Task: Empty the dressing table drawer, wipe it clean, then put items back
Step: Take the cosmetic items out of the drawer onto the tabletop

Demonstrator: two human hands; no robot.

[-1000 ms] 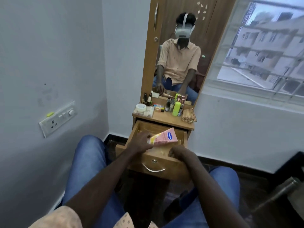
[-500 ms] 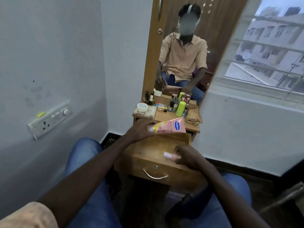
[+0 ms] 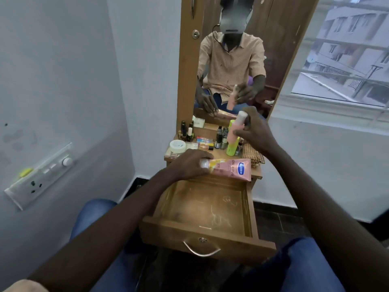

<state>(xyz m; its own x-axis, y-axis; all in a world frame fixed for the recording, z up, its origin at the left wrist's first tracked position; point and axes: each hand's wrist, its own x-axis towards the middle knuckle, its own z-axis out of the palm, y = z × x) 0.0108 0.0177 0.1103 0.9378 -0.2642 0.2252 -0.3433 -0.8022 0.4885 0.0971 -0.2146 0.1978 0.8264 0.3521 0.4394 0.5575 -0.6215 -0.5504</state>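
The wooden drawer [image 3: 202, 229] of the dressing table is pulled out toward me, and its dusty floor holds nothing. My left hand [image 3: 189, 164] grips the capped end of a pink lotion tube [image 3: 233, 168], which lies sideways at the front edge of the tabletop [image 3: 219, 154]. My right hand [image 3: 255, 131] holds a small pink bottle with a white cap [image 3: 236, 129] upright above the right side of the tabletop.
The tabletop carries several small bottles [image 3: 221, 138], a white jar [image 3: 177, 145], a tall lime-green bottle [image 3: 231, 148] and a checked cloth [image 3: 252, 157]. A mirror [image 3: 229, 70] stands behind them. A wall with a switch panel [image 3: 42, 173] is to the left. My knees flank the drawer.
My left hand has carried the pink tube up out of the drawer to the tabletop edge. My right hand picked up the small pink bottle from the drawer and raised it over the tabletop.
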